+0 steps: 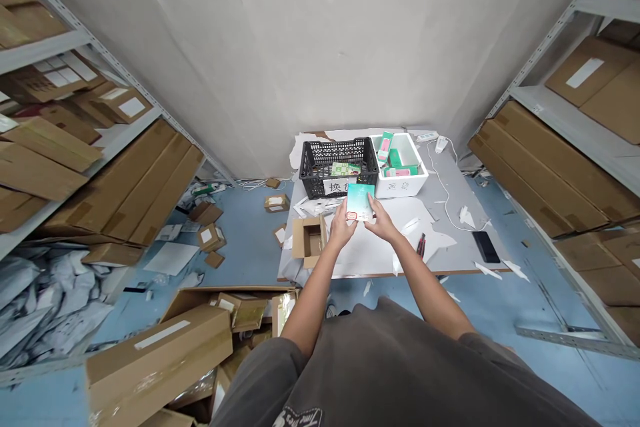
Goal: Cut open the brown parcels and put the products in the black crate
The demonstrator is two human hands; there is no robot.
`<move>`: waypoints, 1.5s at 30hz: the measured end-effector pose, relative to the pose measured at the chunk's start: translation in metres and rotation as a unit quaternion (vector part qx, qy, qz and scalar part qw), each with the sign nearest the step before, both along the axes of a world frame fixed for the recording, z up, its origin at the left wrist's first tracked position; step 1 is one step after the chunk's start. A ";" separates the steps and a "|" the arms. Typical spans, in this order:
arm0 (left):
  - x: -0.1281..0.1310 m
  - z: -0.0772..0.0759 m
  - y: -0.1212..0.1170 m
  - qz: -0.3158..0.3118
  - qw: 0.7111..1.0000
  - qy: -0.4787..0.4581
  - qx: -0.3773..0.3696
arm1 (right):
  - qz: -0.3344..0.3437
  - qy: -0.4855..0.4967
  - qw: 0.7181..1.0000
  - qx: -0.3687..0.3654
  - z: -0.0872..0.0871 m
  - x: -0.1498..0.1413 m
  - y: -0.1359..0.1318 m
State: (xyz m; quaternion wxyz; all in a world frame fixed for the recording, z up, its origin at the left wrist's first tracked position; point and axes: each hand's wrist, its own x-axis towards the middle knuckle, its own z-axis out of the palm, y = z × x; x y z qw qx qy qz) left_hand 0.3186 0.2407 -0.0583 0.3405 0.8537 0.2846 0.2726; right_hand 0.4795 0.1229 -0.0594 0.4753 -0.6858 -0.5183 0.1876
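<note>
Both my hands hold a small teal and white box above the low table. My left hand grips its lower left corner and my right hand grips its right side. Just beyond the box stands a black plastic crate with a few small boxes inside. To its right is a white foam bin holding several teal and pink boxes. An open small cardboard box sits at the table's left edge, below my left hand.
A black phone, a white cable, a knife-like tool and paper scraps lie on the table. Metal shelves with cardboard cartons line both sides. Cartons, grey mailer bags and small boxes litter the blue floor on the left.
</note>
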 end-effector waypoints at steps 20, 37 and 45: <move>0.028 0.009 -0.011 -0.058 0.960 -0.161 -0.224 | 0.050 0.211 0.971 0.103 0.014 0.004 0.003; 0.019 0.001 -0.001 -0.038 0.994 -0.077 -0.064 | -0.046 0.125 0.990 0.037 -0.013 0.016 0.005; 0.018 0.002 0.000 -0.060 0.993 -0.080 -0.058 | -0.048 0.089 0.994 0.030 -0.014 0.019 0.006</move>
